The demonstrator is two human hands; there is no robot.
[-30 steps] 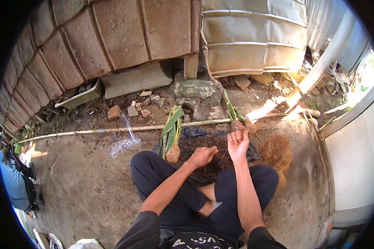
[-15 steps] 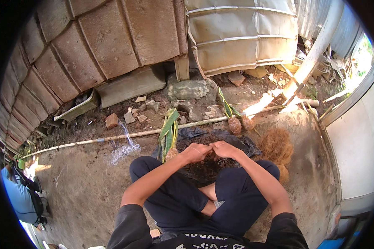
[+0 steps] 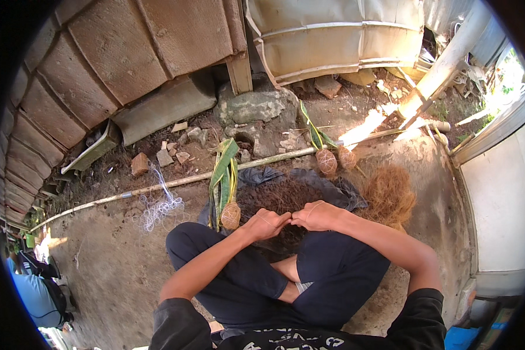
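My left hand [image 3: 266, 224] and my right hand [image 3: 316, 216] meet at the fingertips above a heap of dark soil [image 3: 280, 197]. Both are closed, with thin pale string faintly visible across them. Beneath the soil lies a black plastic sheet [image 3: 351, 197]. Left of my hands is a brown fibre-wrapped ball [image 3: 230, 216] bound with string, beside long green-and-yellow leaves [image 3: 223, 175]. Two similar wrapped balls, one [image 3: 326, 162] next to the other [image 3: 347, 157], lie beyond the sheet with leaves. A loose pile of brown fibre [image 3: 391, 195] sits to the right.
Tangled white string [image 3: 160, 210] lies at the left, near a long pole [image 3: 198, 178] crossing the ground. Broken bricks [image 3: 140, 164] and a large stone [image 3: 256, 111] are behind it. A slanted post [image 3: 431, 87] stands far right. Another person [image 3: 38, 297] is at the far left.
My hands have come slightly nearer to me and remain together, fingertips touching. My right elbow has swung outward to the right. The view has shifted a little, showing more of the soil.
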